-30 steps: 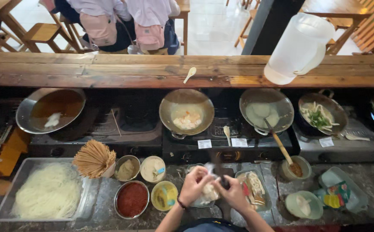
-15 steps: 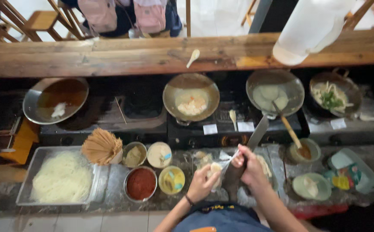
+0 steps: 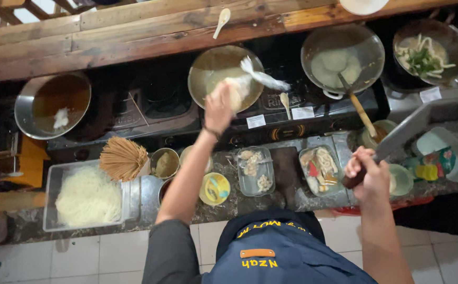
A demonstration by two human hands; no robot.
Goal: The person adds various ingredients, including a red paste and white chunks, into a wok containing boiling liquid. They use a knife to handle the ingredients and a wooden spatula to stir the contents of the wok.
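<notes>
My left hand (image 3: pixel 219 108) is stretched out over the middle wok (image 3: pixel 208 68) on the stove, gripping a clear plastic bag of pale food (image 3: pixel 250 79) whose twisted end points right. My right hand (image 3: pixel 368 173) is down at the counter's right side, closed around the dark handle of a large cleaver (image 3: pixel 402 134) whose blade angles up to the right. Between the hands, on the counter, stand a clear tub of pale pieces (image 3: pixel 253 169) and a tub of mixed cut ingredients (image 3: pixel 321 169).
A left wok (image 3: pixel 53 102) holds brown liquid. A right wok (image 3: pixel 344 55) with a ladle holds pale broth, and a far-right pan (image 3: pixel 429 50) holds noodles with greens. A noodle tray (image 3: pixel 87 197), skewer bundle (image 3: pixel 123 158), small bowls (image 3: pixel 214 189) and a wooden ledge (image 3: pixel 134 31) surround them.
My left hand lifted the bag from the counter and carried it forward over the middle wok. My right hand drew the cleaver away to the right. The camera tilted closer to the stove.
</notes>
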